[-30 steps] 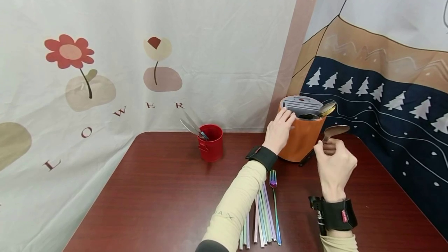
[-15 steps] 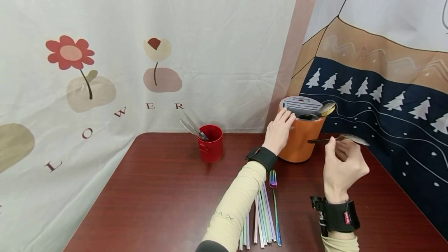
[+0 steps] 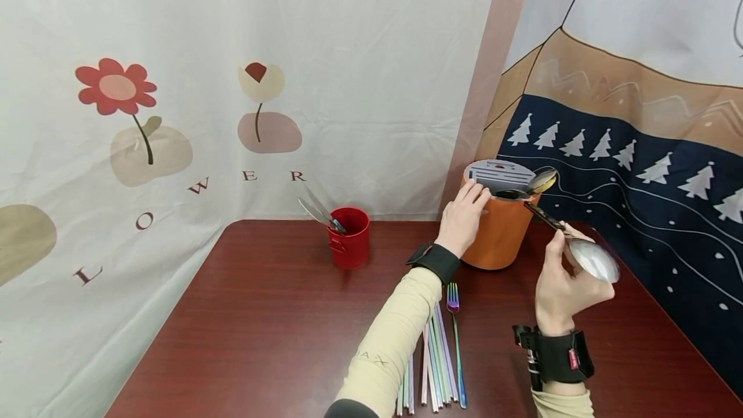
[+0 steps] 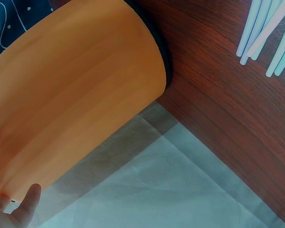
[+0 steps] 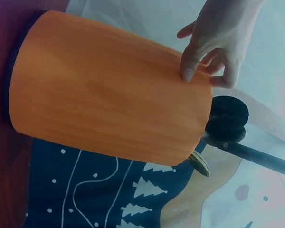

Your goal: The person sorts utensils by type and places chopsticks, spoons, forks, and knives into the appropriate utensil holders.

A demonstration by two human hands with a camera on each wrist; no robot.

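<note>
At centre right of the frame, our right hand (image 3: 569, 292) pinches the spoon (image 3: 593, 260), its handle newly swung up towards the orange utensil holder (image 3: 500, 237) — so handle, not bowl, seems to lead — while our left hand (image 3: 461, 219) grips the holder's top.

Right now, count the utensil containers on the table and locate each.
2: the orange holder, touched by the left hand, and, left of it near the back of the table, the red cup.

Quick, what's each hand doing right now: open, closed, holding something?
Left hand: gripping the orange holder at its top.
Right hand: holding a spoon.
</note>
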